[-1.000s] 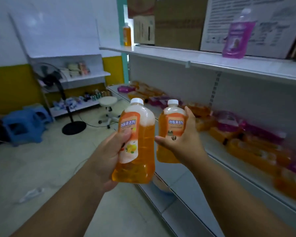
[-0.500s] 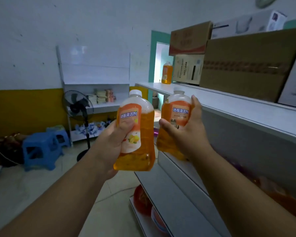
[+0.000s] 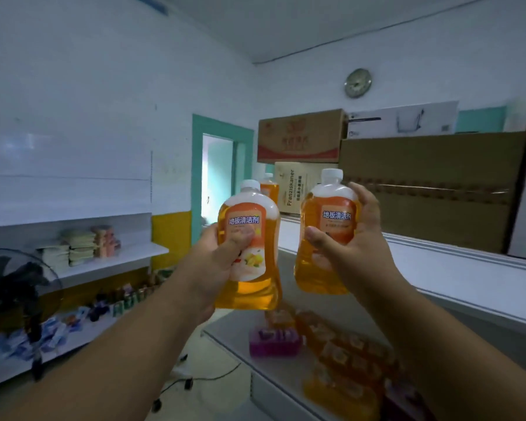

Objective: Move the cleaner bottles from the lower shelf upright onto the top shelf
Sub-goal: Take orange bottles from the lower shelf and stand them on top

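My left hand grips an orange cleaner bottle with a white cap, held upright in mid-air. My right hand grips a second orange cleaner bottle, also upright, a little higher and level with the top shelf. Another orange bottle stands upright at the far end of the top shelf, partly hidden behind the left bottle. Below, the lower shelf carries several orange bottles lying down and a purple one.
Big cardboard boxes and a red-printed carton stand along the back of the top shelf, leaving a white strip in front. A black floor fan and a wall rack with goods are at the left. A doorway lies ahead.
Both hands have lifted their bottles up to top-shelf height. The right bottle has risen above the left one. My view has tilted upward, and the lower shelf's bottles show below again.
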Motion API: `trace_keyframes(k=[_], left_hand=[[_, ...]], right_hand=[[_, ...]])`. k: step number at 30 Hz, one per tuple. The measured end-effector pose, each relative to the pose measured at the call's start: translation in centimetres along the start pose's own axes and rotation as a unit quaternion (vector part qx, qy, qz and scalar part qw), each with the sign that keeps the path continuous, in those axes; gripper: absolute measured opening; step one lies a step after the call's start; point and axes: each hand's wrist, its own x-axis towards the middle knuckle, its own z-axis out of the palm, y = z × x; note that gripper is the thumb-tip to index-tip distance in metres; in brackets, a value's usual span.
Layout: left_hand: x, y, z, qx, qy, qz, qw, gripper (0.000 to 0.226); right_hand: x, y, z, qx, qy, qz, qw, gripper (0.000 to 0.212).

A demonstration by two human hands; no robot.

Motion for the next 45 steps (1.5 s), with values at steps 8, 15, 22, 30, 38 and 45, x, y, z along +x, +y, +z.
trace_keyframes(k=[8,15,22,30,38,45], left_hand=[[15.5,-3.0,0.9,0.112,-0.061,0.063,0.99,0.071],[27.0,-4.8,1.8,0.186,-0.121,0.171,0.96,0.075],[36.0,-9.4,2.2,0.213,-0.182,0.206,0.938,0.08],[39.1,-11.6,1.3,0.309,-0.164,0.325,0.879,0.095],[40.6,-9.8,1.6,0.478,-0.165,0.446,0.739,0.096],[44.8,-10.5,1.9,0.549,-0.17,0.439,0.691,0.096]], right_hand=[[8.4,4.1,0.9,-0.069,0.051,-0.036,0.996,0.088],[15.0,8.2,2.9,-0.14,0.067,-0.019,0.988,0.084],[17.3,12.1,5.5,-0.194,0.116,0.038,0.973,0.088],[17.4,13.8,8.2,-0.294,0.163,0.105,0.936,0.092],[17.9,12.8,6.8,-0.409,0.091,0.153,0.895,0.103],[20.0,14.5,8.7,-0.453,0.095,0.144,0.874,0.103]])
